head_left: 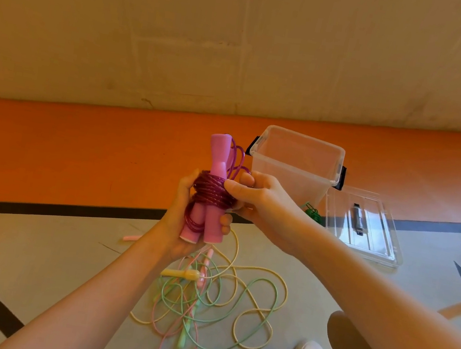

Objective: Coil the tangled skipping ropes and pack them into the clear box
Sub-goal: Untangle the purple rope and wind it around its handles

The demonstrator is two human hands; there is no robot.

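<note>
The left hand (pixel 185 221) grips the two pink handles (pixel 212 189) of the purple skipping rope (pixel 213 191), which is wound around them. The right hand (pixel 261 202) pinches the coil from the right. The clear box (pixel 297 162) stands open on the floor (pixel 29 257) just behind, its lid (pixel 366 226) at its right. Pastel tangled ropes (pixel 212 301) lie below the hands.
</note>
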